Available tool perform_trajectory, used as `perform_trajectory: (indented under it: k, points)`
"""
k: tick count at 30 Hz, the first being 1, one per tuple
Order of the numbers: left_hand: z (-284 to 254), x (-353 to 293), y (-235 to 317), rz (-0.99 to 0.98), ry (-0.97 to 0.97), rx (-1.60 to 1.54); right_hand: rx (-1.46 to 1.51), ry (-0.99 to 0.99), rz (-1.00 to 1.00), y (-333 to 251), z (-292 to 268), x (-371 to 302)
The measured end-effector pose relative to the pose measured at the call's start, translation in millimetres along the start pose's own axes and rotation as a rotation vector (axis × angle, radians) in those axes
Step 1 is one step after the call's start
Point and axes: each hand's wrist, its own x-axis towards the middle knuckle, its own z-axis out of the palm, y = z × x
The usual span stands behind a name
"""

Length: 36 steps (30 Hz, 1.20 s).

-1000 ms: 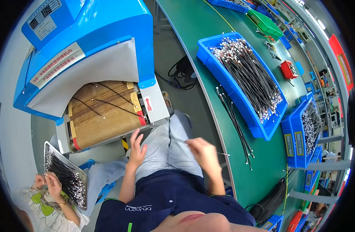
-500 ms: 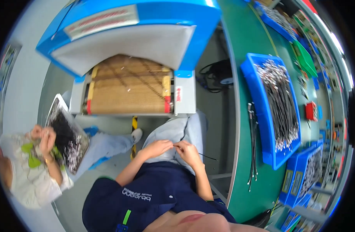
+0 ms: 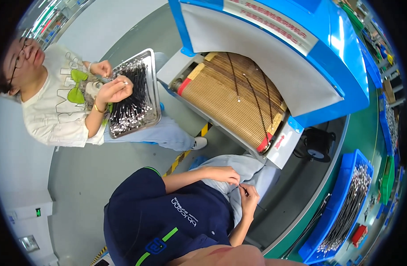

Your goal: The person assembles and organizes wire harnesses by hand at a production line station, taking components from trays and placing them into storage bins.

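Observation:
My left hand (image 3: 228, 174) and my right hand (image 3: 248, 198) meet over my lap, fingertips pinched close together. Between them is a thin black cable (image 3: 245, 191), mostly covered by the fingers; a short dark tail shows beside the right hand. In front of me, several black cables (image 3: 256, 99) with small pale ends lie apart on the brown mesh conveyor belt (image 3: 212, 91). One of them reaches the belt's near right corner. The belt comes out from under the white curtain of a blue machine (image 3: 345, 57).
At the left a co-worker sits with a metal tray (image 3: 155, 102) of black cables on the lap, hands raised over it. To the right, a green bench (image 3: 352, 137) carries a blue bin (image 3: 345, 175) of cables and a loose bundle. A black round object (image 3: 318, 144) stands beneath.
The view has swung left, bringing the co-worker and tray further in. Cables on the belt lie nearer its front edge. My hands stay together at the cable.

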Motion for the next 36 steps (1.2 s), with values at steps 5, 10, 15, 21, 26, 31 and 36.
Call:
perform_trajectory:
  k: [5, 10, 15, 21, 26, 31, 36]
  points:
    - [3, 3, -5, 0.163, 0.07, 0.189, 0.003, -0.03, 0.031, -1, -3, 2]
    - [6, 4, -3, 0.242, 0.116, 0.171, 0.061, -0.031, 0.117, 6, -5, 0]
    - [2, 5, -10, 0.491, 0.156, 0.371, 0.18, -0.063, 0.159, 9, -5, 1]
    - [1, 3, 1, 0.423, 0.24, 0.511, 0.218, -0.074, 0.222, 17, -2, -3]
    - [9, 7, 0, 0.426, 0.253, 0.534, 0.2, -0.046, 0.228, 11, -6, -6]
    - [10, 10, 1, 0.416, 0.308, 0.556, 0.124, -0.071, 0.176, 9, -9, -1]
    - [0, 12, 18, 0.438, 0.354, 0.615, 0.144, -0.013, 0.156, 6, -22, 2]
